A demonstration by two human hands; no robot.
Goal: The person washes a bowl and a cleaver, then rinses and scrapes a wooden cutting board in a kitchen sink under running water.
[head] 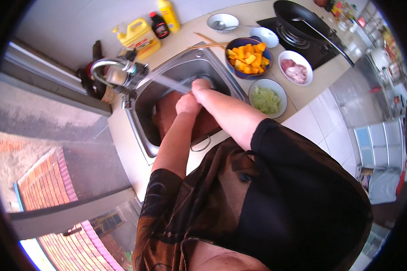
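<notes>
My left hand (188, 103) and my right hand (200, 88) meet over the stainless-steel sink (139, 130), under a stream of water from the chrome faucet (103, 64). The fingers are mostly turned away, so whether they hold anything between them cannot be seen. Beneath both hands a reddish-brown board (169, 111), probably a wooden cutting board, leans in the basin with a metal ring handle (201, 145) at its near edge.
Right of the sink stand a bowl of cut pumpkin (247, 59), a bowl of shredded green vegetable (266, 98) and a bowl of raw meat (295, 69). Chopsticks (208, 45) lie by the rim. A wok (302, 20) rests on the stove; a yellow detergent jug (139, 39) stands behind.
</notes>
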